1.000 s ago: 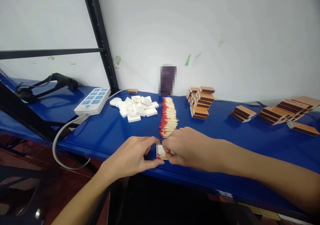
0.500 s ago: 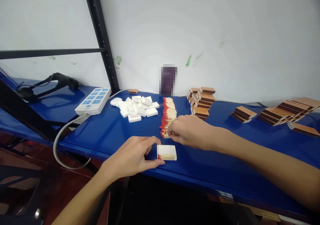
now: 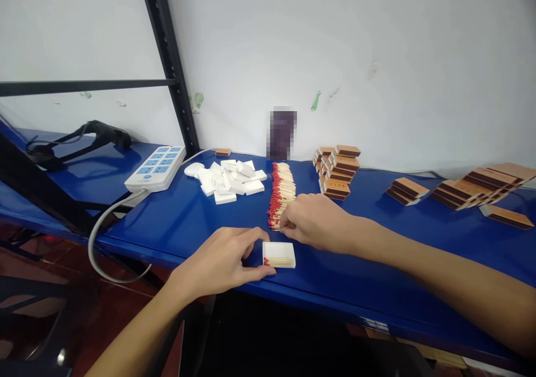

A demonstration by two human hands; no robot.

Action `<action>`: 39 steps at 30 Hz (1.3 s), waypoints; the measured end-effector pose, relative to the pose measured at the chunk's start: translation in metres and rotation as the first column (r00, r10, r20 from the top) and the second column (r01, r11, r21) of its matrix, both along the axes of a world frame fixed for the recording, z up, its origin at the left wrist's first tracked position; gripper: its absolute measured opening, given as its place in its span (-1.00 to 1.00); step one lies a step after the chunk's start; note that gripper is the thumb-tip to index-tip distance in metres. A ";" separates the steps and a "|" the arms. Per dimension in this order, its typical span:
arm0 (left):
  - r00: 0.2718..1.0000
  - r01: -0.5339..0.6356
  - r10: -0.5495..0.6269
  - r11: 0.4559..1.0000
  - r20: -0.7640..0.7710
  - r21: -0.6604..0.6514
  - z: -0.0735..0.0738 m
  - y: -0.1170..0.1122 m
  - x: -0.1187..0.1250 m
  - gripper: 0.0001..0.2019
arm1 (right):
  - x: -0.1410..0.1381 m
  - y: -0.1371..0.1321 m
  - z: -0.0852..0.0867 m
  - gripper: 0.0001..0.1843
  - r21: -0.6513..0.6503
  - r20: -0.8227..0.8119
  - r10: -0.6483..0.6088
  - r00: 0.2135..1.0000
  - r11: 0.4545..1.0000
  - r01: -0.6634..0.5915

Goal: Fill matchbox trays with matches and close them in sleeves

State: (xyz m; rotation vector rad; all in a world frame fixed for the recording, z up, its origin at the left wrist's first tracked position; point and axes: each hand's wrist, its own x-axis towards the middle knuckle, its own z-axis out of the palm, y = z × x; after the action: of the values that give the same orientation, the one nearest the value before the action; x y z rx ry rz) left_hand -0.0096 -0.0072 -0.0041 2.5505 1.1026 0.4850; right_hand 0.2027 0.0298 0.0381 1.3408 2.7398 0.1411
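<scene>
A white matchbox tray [image 3: 280,248] lies near the front edge of the blue table, with several red-tipped matches [image 3: 280,262] along its near side. My left hand [image 3: 228,257] grips the tray's left end between thumb and fingers. Just beyond it, a long row of matches [image 3: 283,184] runs back toward the wall, red heads to the left. My right hand [image 3: 312,219] is at the near end of this row, its fingertips pinched together among the match sticks. Whether a match is between those fingertips is hidden.
White trays [image 3: 230,181] are heaped left of the row. Stacked brown matchboxes [image 3: 337,170] stand right of it, with more boxes [image 3: 481,187] farther right. A white power strip [image 3: 157,167] with a cable and a black shelf post [image 3: 176,75] are on the left.
Almost nothing differs. My right hand's fingertips stay at the near end of the row, and my left hand keeps hold of the tray.
</scene>
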 end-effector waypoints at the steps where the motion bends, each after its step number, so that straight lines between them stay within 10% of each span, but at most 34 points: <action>1: 1.000 -0.003 0.003 1.000 -0.002 -0.004 0.000 0.000 0.000 -0.67 | 0.000 -0.001 0.000 -0.73 0.004 0.007 -0.009 1.000 1.000 0.009; 21: 1.000 0.002 -0.002 1.000 -0.002 -0.009 0.001 -0.001 0.000 -0.65 | 0.000 -0.017 0.027 -0.91 -0.327 -0.271 -0.030 0.962 0.943 -0.063; 28: 1.000 0.006 -0.006 1.000 0.001 -0.017 0.004 -0.002 0.000 -0.69 | -0.010 -0.028 0.003 -0.88 -0.319 -0.241 0.035 0.970 0.941 -0.113; 39: 1.000 -0.006 0.006 1.000 0.001 -0.006 0.001 -0.001 0.000 -0.65 | 0.009 -0.006 0.020 -0.84 -0.190 -0.176 -0.021 0.984 0.982 -0.013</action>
State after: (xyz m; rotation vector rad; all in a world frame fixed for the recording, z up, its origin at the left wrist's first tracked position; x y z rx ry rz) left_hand -0.0099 -0.0082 -0.0028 2.5421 1.1102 0.4840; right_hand 0.2114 0.0240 0.0581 1.3660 2.8051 -0.2473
